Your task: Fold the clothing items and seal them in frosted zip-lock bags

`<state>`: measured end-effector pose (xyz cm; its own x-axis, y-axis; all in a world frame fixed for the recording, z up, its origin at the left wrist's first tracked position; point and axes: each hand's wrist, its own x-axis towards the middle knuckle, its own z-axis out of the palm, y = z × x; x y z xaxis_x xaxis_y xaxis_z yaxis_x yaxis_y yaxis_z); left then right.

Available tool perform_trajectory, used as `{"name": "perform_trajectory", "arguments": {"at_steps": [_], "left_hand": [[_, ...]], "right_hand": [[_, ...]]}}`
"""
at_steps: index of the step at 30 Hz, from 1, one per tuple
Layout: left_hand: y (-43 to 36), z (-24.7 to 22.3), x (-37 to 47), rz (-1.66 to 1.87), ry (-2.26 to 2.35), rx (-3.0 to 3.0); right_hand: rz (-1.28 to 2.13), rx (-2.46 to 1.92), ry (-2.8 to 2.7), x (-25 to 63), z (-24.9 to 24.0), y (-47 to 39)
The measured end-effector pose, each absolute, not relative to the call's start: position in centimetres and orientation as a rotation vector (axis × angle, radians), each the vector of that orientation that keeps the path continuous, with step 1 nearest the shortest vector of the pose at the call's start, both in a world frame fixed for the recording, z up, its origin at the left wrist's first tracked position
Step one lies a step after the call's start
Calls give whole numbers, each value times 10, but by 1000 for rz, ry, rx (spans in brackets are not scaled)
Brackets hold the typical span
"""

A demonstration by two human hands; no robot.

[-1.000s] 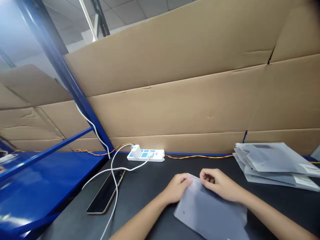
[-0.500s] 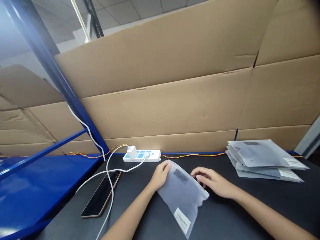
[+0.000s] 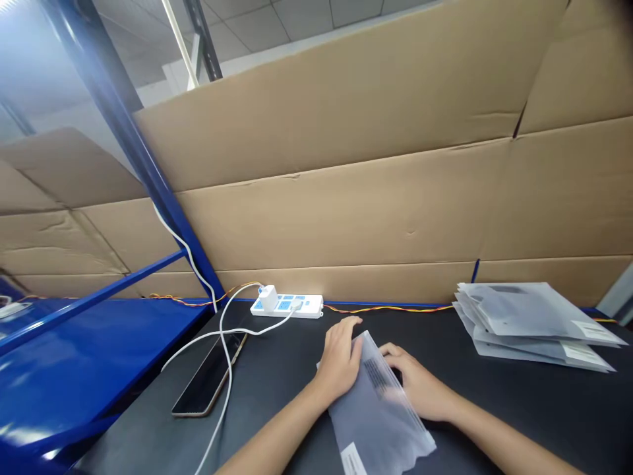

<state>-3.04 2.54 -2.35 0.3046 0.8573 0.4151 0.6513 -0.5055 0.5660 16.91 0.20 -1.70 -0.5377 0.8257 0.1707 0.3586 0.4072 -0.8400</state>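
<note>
A frosted plastic zip bag (image 3: 380,422) with dark print and a white label lies tilted in front of me on the black tabletop. My left hand (image 3: 340,359) rests across its upper left part, fingers stretched out and thumb over the bag. At the right-hand edge, my right hand (image 3: 420,386) grips the bag with curled fingers. Its thumb shows faintly through the translucent plastic; whether it is inside or behind the bag I cannot tell.
A stack of similar frosted bags (image 3: 534,323) sits at the right. To the left are a phone (image 3: 208,382), a white cable (image 3: 228,376) crossing it, and a power strip (image 3: 309,305) with plugs. Cardboard (image 3: 336,218) walls the back; a blue frame post (image 3: 168,204) stands left.
The bag has turned more upright and shifted slightly right and nearer. My left hand moved from pinching its top corner to lying across it. My right hand has come onto its edge.
</note>
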Motion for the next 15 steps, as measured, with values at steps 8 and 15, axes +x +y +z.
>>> {"name": "perform_trajectory", "arguments": {"at_steps": [8, 15], "left_hand": [[6, -18, -29, 466, 1108, 2558], [28, 0, -133, 211, 1018, 2843]], "right_hand": [[917, -1342, -1911, 217, -40, 38], [1309, -1395, -1681, 294, -42, 11]]}}
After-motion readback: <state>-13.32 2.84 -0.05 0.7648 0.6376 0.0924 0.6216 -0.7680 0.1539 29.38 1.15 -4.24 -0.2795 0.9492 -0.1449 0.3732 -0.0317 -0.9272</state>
